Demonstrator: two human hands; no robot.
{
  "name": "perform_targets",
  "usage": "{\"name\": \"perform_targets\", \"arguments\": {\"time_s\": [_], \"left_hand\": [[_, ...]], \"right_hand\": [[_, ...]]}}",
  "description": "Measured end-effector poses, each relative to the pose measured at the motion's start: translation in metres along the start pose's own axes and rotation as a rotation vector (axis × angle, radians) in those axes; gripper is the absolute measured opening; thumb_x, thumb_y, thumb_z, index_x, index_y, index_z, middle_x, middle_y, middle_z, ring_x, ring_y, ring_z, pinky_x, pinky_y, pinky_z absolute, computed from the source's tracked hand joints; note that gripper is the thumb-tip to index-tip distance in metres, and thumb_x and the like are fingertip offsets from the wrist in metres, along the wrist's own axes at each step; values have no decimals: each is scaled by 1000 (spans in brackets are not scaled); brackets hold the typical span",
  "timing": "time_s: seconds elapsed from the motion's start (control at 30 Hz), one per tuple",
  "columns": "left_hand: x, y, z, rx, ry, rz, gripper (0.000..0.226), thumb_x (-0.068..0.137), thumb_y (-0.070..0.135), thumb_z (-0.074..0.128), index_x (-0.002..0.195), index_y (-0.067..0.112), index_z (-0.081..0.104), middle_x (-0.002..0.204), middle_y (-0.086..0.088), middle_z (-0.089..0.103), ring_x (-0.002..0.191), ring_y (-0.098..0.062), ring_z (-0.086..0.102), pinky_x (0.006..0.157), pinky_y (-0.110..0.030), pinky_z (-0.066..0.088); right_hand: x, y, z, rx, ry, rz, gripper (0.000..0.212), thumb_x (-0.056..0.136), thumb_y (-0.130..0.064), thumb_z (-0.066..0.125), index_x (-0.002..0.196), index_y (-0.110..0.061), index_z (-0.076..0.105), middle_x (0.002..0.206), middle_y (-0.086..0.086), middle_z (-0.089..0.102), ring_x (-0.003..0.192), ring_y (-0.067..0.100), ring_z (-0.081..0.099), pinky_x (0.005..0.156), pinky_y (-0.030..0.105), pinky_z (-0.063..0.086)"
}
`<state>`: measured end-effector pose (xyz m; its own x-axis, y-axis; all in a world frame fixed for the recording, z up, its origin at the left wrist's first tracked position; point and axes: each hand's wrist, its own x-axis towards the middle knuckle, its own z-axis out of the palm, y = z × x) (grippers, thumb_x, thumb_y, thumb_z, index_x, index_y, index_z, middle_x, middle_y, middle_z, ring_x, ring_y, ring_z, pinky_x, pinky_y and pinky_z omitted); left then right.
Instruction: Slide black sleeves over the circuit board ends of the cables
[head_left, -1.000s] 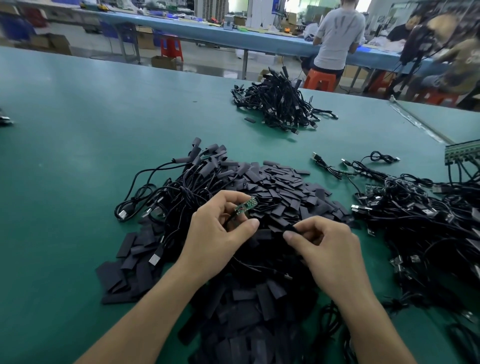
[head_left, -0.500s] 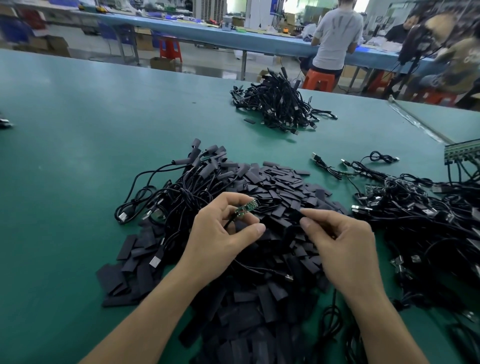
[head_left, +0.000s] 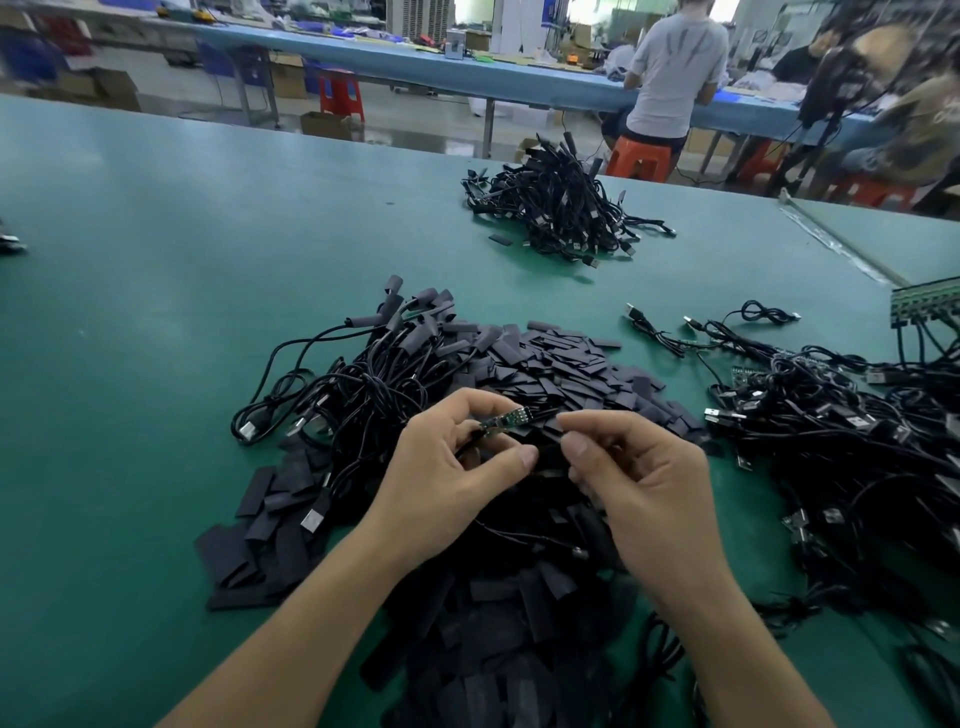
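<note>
My left hand pinches a cable just behind its small green circuit board, which points right and slightly up. My right hand pinches a flat black sleeve between thumb and forefinger, right next to the board's tip. Both hands hover above a big heap of loose black sleeves on the green table. Whether the sleeve touches the board I cannot tell.
Cables with sleeved ends lie tangled left of the heap. A pile of bare-board cables sits on the right. Another cable bundle lies farther back. People sit at a blue bench beyond the table.
My right hand lifted a sleeve out of the heap and moved up and left to the board's tip. My left hand kept hold of the cable and barely moved.
</note>
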<state>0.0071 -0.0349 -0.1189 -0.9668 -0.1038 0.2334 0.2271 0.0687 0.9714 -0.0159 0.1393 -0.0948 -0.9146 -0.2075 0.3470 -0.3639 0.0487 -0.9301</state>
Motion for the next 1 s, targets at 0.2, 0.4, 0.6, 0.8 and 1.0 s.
{"name": "perform_targets", "arguments": {"time_s": [0.2, 0.4, 0.6, 0.8, 1.0], "left_hand": [[1, -1, -2, -58, -15, -8, 31, 76, 14, 75, 105, 19, 66, 73, -3, 71, 68, -14, 63, 68, -29, 54], [1, 0, -2, -87, -17, -20, 29, 76, 13, 73, 104, 18, 66, 68, 2, 68, 59, -6, 59, 58, -18, 48], [1, 2, -4, -98, -78, -11, 29, 80, 8, 76, 104, 20, 64, 69, 2, 70, 52, -4, 54, 48, -16, 44], [0, 1, -5, -79, -84, 6, 30, 82, 3, 76, 105, 20, 64, 68, 3, 69, 55, -1, 55, 52, -14, 44], [1, 1, -3, -90, -78, 7, 31, 82, 2, 75, 104, 20, 63, 68, 2, 70, 54, 0, 56, 52, -13, 45]], "right_hand": [[-5, 1, 3, -182, -61, -9, 25, 82, -8, 79, 96, -29, 76, 87, -9, 73, 83, 9, 70, 75, 25, 55], [-6, -1, 6, -366, -64, -98, 31, 71, -18, 88, 97, -31, 77, 89, -17, 70, 87, 1, 67, 73, 14, 49], [-5, -2, 6, -272, -67, -70, 31, 68, -12, 89, 89, -31, 77, 89, -18, 68, 86, 2, 67, 71, 9, 45], [-5, -1, 6, -262, -64, -45, 32, 66, -10, 90, 86, -33, 77, 86, -17, 70, 81, 3, 68, 68, 9, 46], [-4, 1, 6, -266, -53, -57, 31, 65, -16, 90, 86, -35, 77, 84, -17, 71, 79, 4, 68, 69, 13, 50]]}}
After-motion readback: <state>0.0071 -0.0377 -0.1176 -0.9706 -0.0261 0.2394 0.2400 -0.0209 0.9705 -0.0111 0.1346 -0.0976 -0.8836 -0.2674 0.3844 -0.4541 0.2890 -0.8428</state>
